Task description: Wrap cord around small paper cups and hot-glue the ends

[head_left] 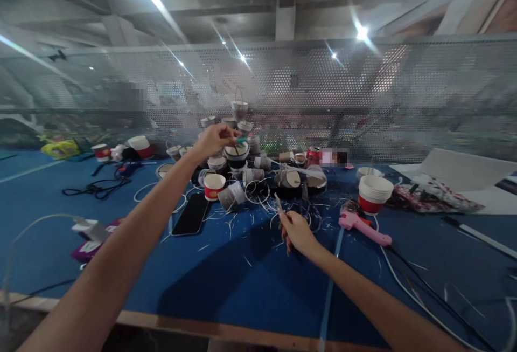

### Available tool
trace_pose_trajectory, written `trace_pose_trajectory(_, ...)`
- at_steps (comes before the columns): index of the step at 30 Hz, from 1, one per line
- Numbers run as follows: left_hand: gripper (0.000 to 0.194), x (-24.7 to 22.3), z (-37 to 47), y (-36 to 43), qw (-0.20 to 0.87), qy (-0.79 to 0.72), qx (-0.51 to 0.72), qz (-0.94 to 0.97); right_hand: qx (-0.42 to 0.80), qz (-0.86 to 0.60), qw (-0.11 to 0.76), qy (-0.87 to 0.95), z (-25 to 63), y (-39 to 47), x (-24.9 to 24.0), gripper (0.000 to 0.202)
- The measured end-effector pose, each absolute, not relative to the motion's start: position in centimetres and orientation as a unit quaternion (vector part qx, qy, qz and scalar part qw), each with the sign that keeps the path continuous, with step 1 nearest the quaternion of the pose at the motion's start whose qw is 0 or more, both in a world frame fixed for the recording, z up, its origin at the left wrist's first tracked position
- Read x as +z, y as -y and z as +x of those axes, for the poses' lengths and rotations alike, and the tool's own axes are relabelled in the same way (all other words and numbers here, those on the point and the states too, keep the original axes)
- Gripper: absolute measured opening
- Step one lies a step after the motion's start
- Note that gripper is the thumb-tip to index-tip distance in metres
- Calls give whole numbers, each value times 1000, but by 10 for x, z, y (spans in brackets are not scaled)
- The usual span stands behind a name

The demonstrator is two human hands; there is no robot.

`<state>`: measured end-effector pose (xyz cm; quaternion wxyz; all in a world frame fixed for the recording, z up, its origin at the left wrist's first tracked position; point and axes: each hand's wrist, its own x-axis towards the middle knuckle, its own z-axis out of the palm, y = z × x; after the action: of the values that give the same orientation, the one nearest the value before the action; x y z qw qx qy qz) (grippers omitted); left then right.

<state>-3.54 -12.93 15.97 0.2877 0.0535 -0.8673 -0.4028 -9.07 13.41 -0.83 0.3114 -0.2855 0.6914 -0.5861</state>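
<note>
Left hand [214, 139] stretched out over the cup pile [242, 171] mid-bench, fingers pinched on a small teal piece [241, 140], right hand [298, 230] nearer the front edge, fingers closed on a thin stick [278, 202], pink glue gun [363, 226] just to its right

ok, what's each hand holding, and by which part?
Left hand: small teal piece, pinched at its near end by the fingertips. Right hand: thin strip, held by its lower end.

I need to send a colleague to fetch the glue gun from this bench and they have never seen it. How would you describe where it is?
Start at the blue table and find the tall stack of white paper cups with a red base right of the cup heap. The glue gun lies flat just in front of that stack, right of the person's right hand. It is the only pink tool there.
</note>
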Motion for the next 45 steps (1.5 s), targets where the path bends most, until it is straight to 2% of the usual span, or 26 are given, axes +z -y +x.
trace_pose_trajectory(7, 24, 152, -129, 134, 271, 905, -312, 102, -555, -301, 302, -714, -86, -134, -8, 23)
trace_pose_trajectory(10, 19, 145, -155, 128, 288, 927, -195, 140, -546, -317, 288, -720, -85, -133, -5, 23)
trace_pose_trajectory(13, 31, 143, -175, 114, 305, 933, -59, 183, -529, -333, 262, -735, -84, -133, -4, 22)
trace_pose_trajectory(15, 36, 142, -189, 99, 295, 938, -30, 179, -529, -341, 239, -739, -84, -132, -4, 22)
trace_pose_trajectory(20, 34, 127, -232, 55, 119, 988, -54, 81, -532, -348, 237, -735, -80, -132, -2, 26)
trace_pose_trajectory(24, 30, 105, -259, 39, -16, 991, -78, 106, -529, -358, 250, -728, -77, -133, -2, 30)
trace_pose_trajectory(28, 29, 86, -266, 44, -59, 982, -96, 151, -527, -382, 232, -723, -80, -134, -7, 29)
trace_pose_trajectory(34, 65, 87, -256, 61, 27, 979, -109, 172, -479, -367, 168, -780, -84, -134, -3, 17)
trace_pose_trajectory(41, 76, 116, -214, 91, 218, 960, -147, 99, -392, -402, 87, -823, -82, -134, 2, 11)
trace_pose_trajectory(45, 86, 119, -180, 102, 350, 907, -234, 11, -347, -431, 20, -833, -82, -134, -1, 15)
